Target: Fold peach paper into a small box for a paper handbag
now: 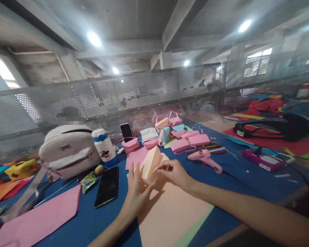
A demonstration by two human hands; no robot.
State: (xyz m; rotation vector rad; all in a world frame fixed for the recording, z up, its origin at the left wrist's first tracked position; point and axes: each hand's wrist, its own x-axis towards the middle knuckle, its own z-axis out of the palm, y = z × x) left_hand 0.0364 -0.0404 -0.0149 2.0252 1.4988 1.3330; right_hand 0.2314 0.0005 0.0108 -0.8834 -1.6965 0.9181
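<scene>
A folded peach paper piece point(151, 162) stands at an angle between my two hands, above peach sheets point(175, 209) that lie over a green one. My left hand point(137, 192) holds its left and lower side, with the thumb reaching across the bottom. On the other side, my right hand point(173, 173) pinches the right edge of the folded piece between thumb and fingertips. A pink sheet point(134, 157) lies just behind the paper. To the right rests a pink glue gun point(206, 158), touched by neither hand.
Pink and blue paper bags point(180, 145) sit at the back. Left are a black phone point(107, 187), a bottle point(105, 147), a pale backpack point(69, 151) and a large pink sheet point(41, 219). Scissors point(217, 150) and a purple box point(262, 160) lie right, before a perforated metal screen point(144, 99).
</scene>
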